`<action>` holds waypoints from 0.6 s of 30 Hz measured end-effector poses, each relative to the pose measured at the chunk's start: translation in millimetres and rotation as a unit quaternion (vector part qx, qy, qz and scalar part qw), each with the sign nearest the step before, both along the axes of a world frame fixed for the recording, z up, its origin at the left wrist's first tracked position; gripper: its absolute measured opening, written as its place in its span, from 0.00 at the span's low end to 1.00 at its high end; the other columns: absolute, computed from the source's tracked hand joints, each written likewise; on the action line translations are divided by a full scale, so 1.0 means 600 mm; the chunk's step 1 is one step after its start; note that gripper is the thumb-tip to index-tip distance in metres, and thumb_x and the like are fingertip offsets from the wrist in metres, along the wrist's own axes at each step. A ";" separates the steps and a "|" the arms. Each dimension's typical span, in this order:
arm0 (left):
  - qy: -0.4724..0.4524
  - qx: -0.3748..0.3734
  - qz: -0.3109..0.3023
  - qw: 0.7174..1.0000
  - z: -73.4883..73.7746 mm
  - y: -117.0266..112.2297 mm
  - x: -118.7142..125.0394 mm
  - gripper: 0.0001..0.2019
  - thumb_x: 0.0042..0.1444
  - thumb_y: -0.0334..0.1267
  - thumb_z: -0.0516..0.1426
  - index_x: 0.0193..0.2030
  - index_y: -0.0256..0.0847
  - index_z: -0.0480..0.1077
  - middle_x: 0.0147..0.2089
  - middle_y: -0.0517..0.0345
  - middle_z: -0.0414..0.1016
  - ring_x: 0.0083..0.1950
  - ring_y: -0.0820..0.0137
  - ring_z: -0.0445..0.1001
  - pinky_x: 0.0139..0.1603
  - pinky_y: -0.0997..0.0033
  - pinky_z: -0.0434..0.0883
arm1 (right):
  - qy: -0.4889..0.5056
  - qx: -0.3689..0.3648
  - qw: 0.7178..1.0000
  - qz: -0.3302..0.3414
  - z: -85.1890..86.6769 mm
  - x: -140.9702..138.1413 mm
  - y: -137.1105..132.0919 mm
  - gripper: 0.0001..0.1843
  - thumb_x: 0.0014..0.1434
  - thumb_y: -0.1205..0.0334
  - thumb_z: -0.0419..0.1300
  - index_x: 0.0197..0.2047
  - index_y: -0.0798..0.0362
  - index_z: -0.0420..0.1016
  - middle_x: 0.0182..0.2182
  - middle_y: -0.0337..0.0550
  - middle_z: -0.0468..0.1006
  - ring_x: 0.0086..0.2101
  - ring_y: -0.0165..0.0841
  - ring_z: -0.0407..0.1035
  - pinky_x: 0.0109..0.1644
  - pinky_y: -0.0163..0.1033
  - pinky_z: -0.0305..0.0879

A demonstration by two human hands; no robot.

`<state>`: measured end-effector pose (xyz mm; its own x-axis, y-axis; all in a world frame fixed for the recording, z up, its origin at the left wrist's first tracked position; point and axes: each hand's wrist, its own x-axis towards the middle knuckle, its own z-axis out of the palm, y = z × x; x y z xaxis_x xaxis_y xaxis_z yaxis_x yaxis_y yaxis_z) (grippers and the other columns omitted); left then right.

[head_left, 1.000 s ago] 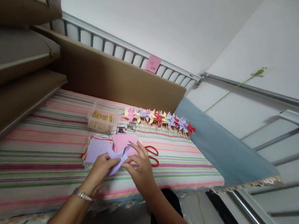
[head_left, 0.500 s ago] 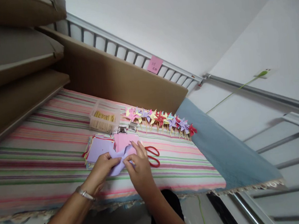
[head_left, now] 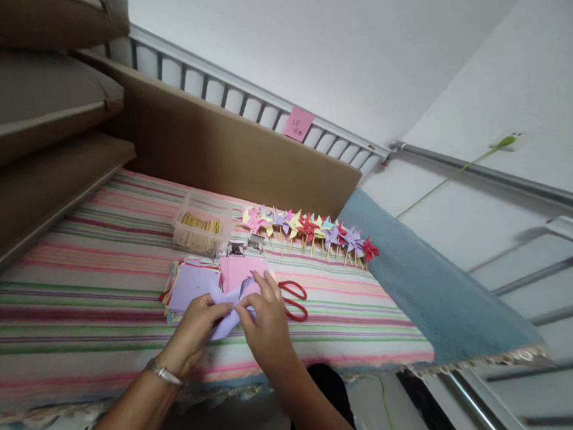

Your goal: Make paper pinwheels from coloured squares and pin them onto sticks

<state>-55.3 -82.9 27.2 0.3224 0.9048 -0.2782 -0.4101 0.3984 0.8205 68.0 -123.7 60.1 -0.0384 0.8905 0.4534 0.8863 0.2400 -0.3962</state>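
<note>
A purple paper pinwheel (head_left: 225, 325), its blades folded inward, is pinched between both hands above the striped cloth. My left hand (head_left: 198, 326) is closed on its left side, thumb near the centre. My right hand (head_left: 265, 317) is closed at the middle with thumb and forefinger, the other fingers bent above; anything tiny between those fingertips is too small to make out. Just behind lie a stack of purple paper squares (head_left: 192, 283) and some pink paper squares (head_left: 238, 271). Red-handled scissors (head_left: 297, 301) rest right of my right hand, their blades hidden.
A clear plastic box (head_left: 200, 232) of thin wooden sticks stands behind the paper, beside two small boxes (head_left: 236, 247) of metal bits. Finished pinwheels (head_left: 307, 226) line the back right. A brown board (head_left: 241, 159) borders the striped cloth (head_left: 94, 258); cardboard packs (head_left: 30, 103) rise at left.
My right thumb and forefinger have drawn slightly closer to the pinwheel's centre. Otherwise the hands and paper are almost unchanged; the view has shifted a touch.
</note>
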 end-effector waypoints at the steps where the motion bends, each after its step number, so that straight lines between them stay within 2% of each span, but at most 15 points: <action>1: -0.007 0.000 -0.003 1.000 0.000 -0.001 0.000 0.08 0.37 0.35 0.64 0.27 0.34 0.75 0.22 0.59 0.76 0.23 0.72 0.69 0.26 0.75 0.62 | -0.002 -0.002 1.000 -0.002 0.001 -0.001 0.000 0.06 0.54 0.71 0.58 0.28 0.54 0.73 0.58 0.56 0.64 0.62 0.46 0.47 0.62 0.55 0.48; 18: -0.061 -0.014 -0.019 0.998 0.002 -0.005 -0.002 0.09 0.40 0.34 0.64 0.30 0.34 0.76 0.27 0.56 0.78 0.27 0.70 0.73 0.32 0.73 0.66 | -0.015 -0.015 0.999 -0.039 0.002 -0.003 0.005 0.06 0.53 0.71 0.58 0.27 0.54 0.73 0.58 0.55 0.65 0.62 0.46 0.48 0.62 0.53 0.48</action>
<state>-56.5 -85.8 28.6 0.3889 0.8840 -0.2595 -0.4913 0.4373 0.7532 66.1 -120.9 61.2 0.0187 0.9046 0.4258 0.9135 0.1576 -0.3750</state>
